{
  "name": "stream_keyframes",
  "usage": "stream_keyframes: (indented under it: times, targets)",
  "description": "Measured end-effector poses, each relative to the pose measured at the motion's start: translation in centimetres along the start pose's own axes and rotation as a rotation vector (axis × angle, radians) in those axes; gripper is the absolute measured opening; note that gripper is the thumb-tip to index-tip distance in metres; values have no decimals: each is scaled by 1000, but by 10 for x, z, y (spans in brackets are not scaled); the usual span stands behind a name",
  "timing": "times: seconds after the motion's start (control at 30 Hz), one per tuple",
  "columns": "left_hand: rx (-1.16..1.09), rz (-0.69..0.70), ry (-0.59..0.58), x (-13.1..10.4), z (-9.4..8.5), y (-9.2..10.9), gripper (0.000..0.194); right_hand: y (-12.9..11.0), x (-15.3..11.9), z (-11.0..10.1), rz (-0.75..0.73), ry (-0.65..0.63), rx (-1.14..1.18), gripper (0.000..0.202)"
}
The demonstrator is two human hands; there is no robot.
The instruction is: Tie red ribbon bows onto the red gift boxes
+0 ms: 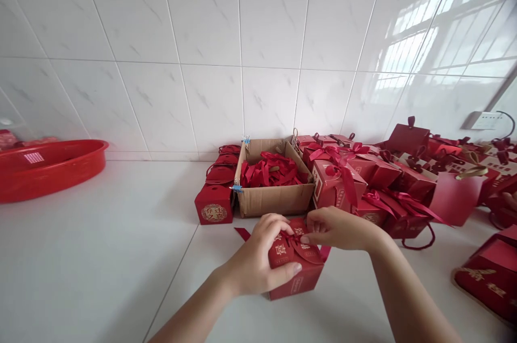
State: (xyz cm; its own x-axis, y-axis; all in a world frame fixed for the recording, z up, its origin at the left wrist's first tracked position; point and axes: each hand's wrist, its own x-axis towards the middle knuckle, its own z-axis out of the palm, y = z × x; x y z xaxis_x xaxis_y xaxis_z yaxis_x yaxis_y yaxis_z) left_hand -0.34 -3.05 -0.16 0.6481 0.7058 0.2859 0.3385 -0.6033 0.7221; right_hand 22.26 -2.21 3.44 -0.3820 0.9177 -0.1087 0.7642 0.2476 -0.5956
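Note:
A small red gift box point(297, 278) with gold characters stands on the white tiled counter, low in the centre. My left hand point(258, 262) wraps round its left side, thumb on the front and fingers on the top. Over the top, my right hand point(331, 229) pinches at the red ribbon where it crosses the lid; the exact grip is partly hidden. One ribbon end point(243, 233) sticks out to the left behind my left hand, and another point(325, 252) shows at the box's right.
Behind stands an open cardboard box point(274, 201) of red ribbons, with a row of red boxes point(214, 203) at its left. Many ribboned boxes point(339, 187) crowd the right. A red basin point(52, 170) sits far left; a red bag point(490, 278) lies right.

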Motion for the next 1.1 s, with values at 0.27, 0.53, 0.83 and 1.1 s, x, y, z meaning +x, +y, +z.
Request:
stream_keyframes:
  times: [0.27, 0.53, 0.83, 1.1]
  targets:
    - [9, 59, -12, 3, -5, -8, 41, 27, 3, 21, -75, -176, 455, 52]
    - [27, 17, -25, 5, -3, -9, 40, 20, -3, 24, -148, -51, 866, 43]
    - [24, 38, -14, 5, -3, -8, 40, 18, -12, 21, -24, -90, 561, 49]
    - [10, 44, 10, 5, -1, -6, 44, 8, -10, 28, -259, -9, 916, 34]
